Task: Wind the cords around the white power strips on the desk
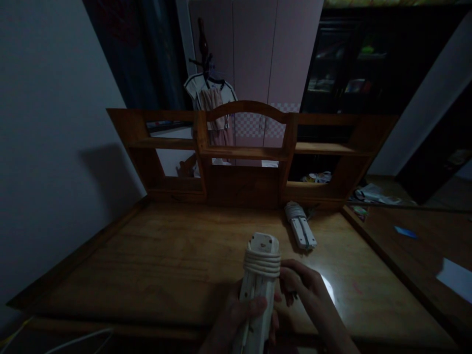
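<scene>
Cord [262, 263] sits wound in several snug turns around the upper part of a white power strip [258, 285], which stands nearly on end just above the near edge of the desk [165, 255]. The left hand [230, 324] is clenched about the strip's lower body, its thumb laid across the front face. The right hand [304, 287] is curled tight against the right side of the coil. The light is too dim to show whether its fingertips pinch a loose end of cord.

The work looks like wrapping the cord onto the strip. To do it well, the left hand's grip should be firm and low, clear of the turns. The right hand should feed the cord under light, even tension, so each turn lies beside the last rather than riding over it. The sockets and the plug end are best left free of any pinch.

Ahead of the right hand and a little to its right, a second power strip [300, 225] lies flat on the desk, its own cord already bundled. Beyond both hands rises a wooden hutch [243, 152] with open shelves. To the far right of the right hand, loose papers [372, 194] lie scattered. Farthest off, clothes [212, 101] hang before a pale wardrobe [254, 49].
</scene>
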`<state>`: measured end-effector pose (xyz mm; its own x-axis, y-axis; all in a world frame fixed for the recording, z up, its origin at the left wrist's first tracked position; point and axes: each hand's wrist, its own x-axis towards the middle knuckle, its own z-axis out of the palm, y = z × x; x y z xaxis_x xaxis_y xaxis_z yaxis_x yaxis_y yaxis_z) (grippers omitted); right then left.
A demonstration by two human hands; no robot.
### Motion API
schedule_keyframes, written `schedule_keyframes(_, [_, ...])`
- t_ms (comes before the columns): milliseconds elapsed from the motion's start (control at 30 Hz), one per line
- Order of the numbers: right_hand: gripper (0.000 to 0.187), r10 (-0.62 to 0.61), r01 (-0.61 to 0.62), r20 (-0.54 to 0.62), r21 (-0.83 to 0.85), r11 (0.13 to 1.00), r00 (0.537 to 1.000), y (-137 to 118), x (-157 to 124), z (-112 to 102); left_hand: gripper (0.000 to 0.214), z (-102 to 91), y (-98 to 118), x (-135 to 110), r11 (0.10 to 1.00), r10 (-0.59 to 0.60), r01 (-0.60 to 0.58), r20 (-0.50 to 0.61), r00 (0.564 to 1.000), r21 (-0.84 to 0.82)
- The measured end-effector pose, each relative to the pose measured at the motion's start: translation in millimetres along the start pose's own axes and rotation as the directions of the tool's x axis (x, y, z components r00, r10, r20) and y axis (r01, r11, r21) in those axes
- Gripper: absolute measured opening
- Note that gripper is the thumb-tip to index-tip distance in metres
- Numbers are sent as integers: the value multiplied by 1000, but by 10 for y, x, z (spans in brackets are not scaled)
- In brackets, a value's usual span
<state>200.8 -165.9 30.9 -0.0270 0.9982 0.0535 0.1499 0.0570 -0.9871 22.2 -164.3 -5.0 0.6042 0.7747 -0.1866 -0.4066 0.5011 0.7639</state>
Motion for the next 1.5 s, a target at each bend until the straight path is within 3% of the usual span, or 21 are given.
schedule_keyframes(167, [39,-39,41,-60,25,999,997,-60,-62,13,52,17,2,3,1000,-1,2,-26,1000,24])
schedule_keyframes(300, [50,-62,53,-42,-182,982,997,-157,-102,34,48,-2,-51,22,998,-53,51,-119,991,-22])
schedule_keyframes(433, [65,-50,39,-32,-284,958,998,-226,-91,54,48,18,-97,66,997,66,-60,-152,986,44])
schedule_keyframes(567, [62,-56,47,-27,-260,965,998,-229,-72,76,55,103,-72,83,987,141,-129,-129,981,97])
schedule_keyframes(700, [56,-37,20,-58,-265,964,998,-212,-68,117,54,150,-45,82,948,222,-190,-101,970,256])
schedule_keyframes(933, [52,-4,-10,-56,-235,972,998,-209,-78,101,54,148,-74,130,896,240,-149,-174,955,419])
schedule_keyframes(1200, [64,-4,-10,-76,-188,982,997,-94,-83,61,65,159,-133,92,939,207,-156,-142,968,306])
schedule_keyframes(1400, [61,-32,15,-127,-128,992,991,82,2,2,73,135,-109,2,992,47,-40,-56,997,119])
schedule_keyframes(1500, [57,-46,25,-181,-120,993,982,123,40,-191,66,121,-62,15,975,126,-109,-81,989,191])
